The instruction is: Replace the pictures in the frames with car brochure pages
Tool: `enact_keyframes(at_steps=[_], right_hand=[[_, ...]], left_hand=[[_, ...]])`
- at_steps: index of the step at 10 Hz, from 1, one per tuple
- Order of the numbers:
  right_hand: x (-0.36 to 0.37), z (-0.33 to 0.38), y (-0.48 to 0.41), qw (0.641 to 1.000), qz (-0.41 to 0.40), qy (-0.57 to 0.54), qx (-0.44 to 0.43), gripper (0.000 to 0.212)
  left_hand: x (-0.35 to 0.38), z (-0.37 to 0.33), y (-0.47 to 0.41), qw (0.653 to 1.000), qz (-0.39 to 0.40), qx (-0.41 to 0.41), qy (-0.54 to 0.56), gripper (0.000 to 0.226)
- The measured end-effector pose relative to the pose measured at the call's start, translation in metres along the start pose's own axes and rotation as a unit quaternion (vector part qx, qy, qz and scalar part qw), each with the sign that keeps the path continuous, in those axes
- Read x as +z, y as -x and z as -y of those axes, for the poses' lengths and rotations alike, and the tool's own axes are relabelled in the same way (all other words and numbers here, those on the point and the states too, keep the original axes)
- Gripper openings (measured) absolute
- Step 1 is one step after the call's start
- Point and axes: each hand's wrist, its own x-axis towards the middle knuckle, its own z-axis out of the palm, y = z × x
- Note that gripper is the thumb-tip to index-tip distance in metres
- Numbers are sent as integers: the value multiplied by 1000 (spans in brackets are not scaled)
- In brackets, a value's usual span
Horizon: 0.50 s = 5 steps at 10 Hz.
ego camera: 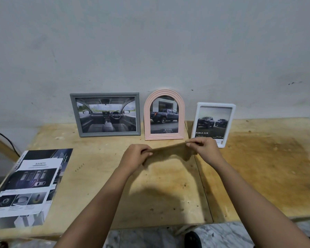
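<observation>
Three frames stand against the wall at the back of the wooden table (97,176). A grey frame (105,114) shows a car interior, a pink arched frame (164,115) a dark pickup, and a white frame (213,122) two pickups. My left hand (135,156) and my right hand (204,149) hold a brown, blurred sheet or cloth (168,153) by its two ends, stretched between them above the table just in front of the pink and white frames. A stack of car brochure pages (25,187) lies at the table's left edge.
The plain grey wall (150,51) rises right behind the frames. A stained patch (267,158) covers the right part of the table. Below the front edge there is a marble floor with a dark shoe (192,238). A cable (5,138) runs at far left.
</observation>
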Motion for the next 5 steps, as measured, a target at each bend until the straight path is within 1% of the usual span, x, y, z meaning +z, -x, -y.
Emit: enact_keyframes(at_steps=[1, 2, 3, 4, 5], right_hand=[[6, -5, 7, 999, -15, -13, -38, 19], [23, -37, 27, 998, 16, 39, -39, 22], [40, -83, 57, 972, 166, 158, 43, 29], [49, -116, 79, 942, 238, 233, 54, 36], [48, -127, 83, 948, 161, 271, 39, 44]], left_hand=[[8, 2, 13, 994, -105, 8, -16, 23], [36, 27, 42, 997, -64, -20, -46, 29], [73, 66, 77, 987, 118, -36, -99, 34], [85, 83, 103, 984, 147, -57, -88, 48], [89, 97, 111, 993, 20, -88, -77, 56]])
